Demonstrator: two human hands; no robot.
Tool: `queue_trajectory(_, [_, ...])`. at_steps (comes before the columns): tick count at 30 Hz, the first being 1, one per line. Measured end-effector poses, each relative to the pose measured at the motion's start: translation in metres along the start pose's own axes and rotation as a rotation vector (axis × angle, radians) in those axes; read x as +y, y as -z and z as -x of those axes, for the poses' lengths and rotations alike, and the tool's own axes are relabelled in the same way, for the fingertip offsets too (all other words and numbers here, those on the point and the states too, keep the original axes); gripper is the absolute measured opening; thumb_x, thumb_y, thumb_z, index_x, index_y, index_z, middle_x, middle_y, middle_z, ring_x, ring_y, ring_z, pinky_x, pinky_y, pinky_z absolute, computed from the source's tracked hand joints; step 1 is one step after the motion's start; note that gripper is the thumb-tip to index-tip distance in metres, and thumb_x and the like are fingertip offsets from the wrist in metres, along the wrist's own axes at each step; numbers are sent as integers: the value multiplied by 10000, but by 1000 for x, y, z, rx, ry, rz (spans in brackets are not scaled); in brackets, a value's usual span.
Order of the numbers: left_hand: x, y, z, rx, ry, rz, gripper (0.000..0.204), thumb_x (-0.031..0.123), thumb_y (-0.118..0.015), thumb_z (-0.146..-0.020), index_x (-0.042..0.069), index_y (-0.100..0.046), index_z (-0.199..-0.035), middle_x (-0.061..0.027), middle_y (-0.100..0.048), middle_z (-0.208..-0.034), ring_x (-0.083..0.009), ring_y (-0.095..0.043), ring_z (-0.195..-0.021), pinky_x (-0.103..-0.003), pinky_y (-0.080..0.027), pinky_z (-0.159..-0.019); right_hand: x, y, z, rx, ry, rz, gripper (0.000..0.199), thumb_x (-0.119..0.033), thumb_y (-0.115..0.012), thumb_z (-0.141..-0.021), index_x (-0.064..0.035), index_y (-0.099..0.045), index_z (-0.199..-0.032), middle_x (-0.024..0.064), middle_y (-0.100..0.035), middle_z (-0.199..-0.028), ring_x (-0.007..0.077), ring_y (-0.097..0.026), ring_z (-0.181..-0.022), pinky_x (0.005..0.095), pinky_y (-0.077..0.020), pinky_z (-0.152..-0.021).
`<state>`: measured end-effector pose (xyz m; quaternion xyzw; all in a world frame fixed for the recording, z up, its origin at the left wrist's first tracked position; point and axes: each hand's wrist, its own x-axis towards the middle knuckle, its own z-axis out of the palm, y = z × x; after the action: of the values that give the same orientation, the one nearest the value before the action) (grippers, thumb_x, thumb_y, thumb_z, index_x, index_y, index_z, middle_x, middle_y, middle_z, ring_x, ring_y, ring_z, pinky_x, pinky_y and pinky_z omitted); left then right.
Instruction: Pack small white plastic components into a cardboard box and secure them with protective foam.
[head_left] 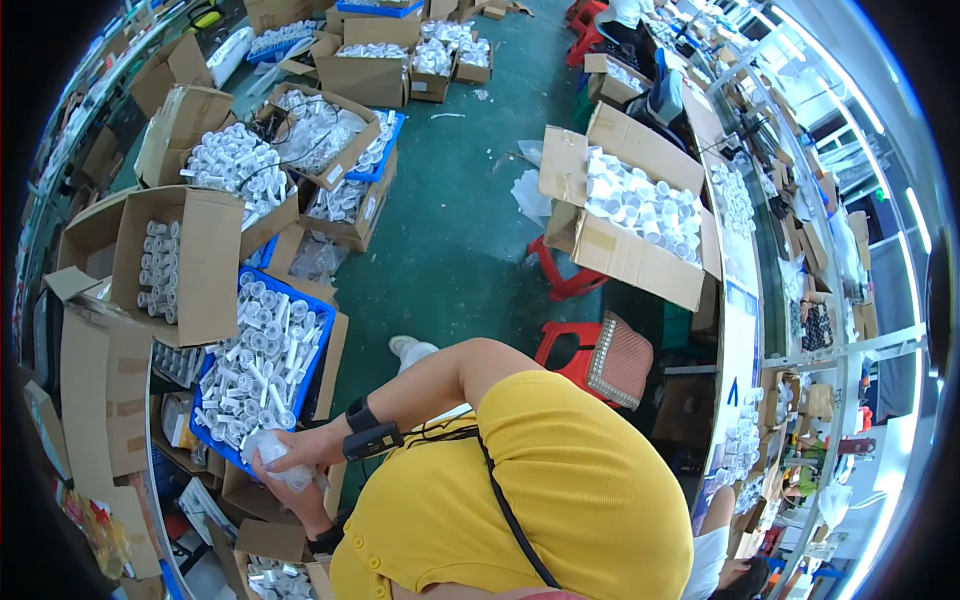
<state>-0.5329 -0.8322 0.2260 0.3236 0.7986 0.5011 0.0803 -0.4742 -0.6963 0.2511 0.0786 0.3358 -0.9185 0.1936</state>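
At the near corner of a blue tray [318, 372], both my hands are at a crumpled, clear plastic bundle [290, 474], perhaps a bag; its contents are too blurred to make out. My right hand [303, 448] reaches over from above with its fingers curled round the plastic. Just below, my left hand [308, 508] is partly hidden by the bundle, and its fingers do not show clearly. The tray beside them is heaped with clear and white plastic tube-like parts [262, 350]. Black bands circle both wrists.
Behind the tray stands an open carton [205, 262] with stacked parts. More cartons [360, 75] of parts line the far left. Across the green floor [455, 200] are red stools [565, 345], a large carton of white cups [640, 250] and a long workbench [738, 330].
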Motion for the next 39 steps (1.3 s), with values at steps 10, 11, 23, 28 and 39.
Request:
queue_trajectory(10, [-1,-69,-98,-49,58,-179,609,136,-581,-825,10,-295,-1348,-186,-249,-1440,-315,-311,-1303,-392,-264,-1057,-88,106,-40,45,244,83,768,-194,-681,-791,-104,-217,-1396,65,-527,-1136,177,-510,-1065,308,-413,-915])
queue_trajectory(11, [2,-76,-111,-83,133,-62,615,125,-583,-820,9,-293,-1351,-179,-245,-1447,-303,-312,-1304,-384,-266,-1058,-103,119,-43,63,204,171,722,-158,-668,-790,-102,-260,-1383,59,-538,-1106,167,-522,-1038,306,-416,-909])
queue_trajectory(23, [-6,-109,-207,85,439,306,638,49,-617,-771,27,-322,-1336,-135,-363,-1374,-234,-403,-1228,-341,-341,-1008,-174,173,-91,95,52,213,453,-26,-571,-790,-71,-440,-1221,71,-515,-1117,162,-511,-1053,306,-431,-887])
queue_trajectory(28, [-11,-90,-209,65,432,224,700,40,-687,-713,49,-328,-1313,-128,-417,-1315,-239,-448,-1175,-347,-365,-987,-179,165,-119,56,-31,386,426,-13,-582,-773,-55,-456,-1178,79,-505,-1126,171,-512,-1054,306,-439,-875])
queue_trajectory(39, [22,-43,-138,381,496,503,908,101,-715,-690,43,-177,-1418,-157,-381,-1343,-241,-379,-1253,-352,-330,-1022,-127,120,-145,-145,-118,494,503,-15,-582,-800,-63,-386,-1261,94,-528,-1091,188,-562,-951,311,-499,-777])
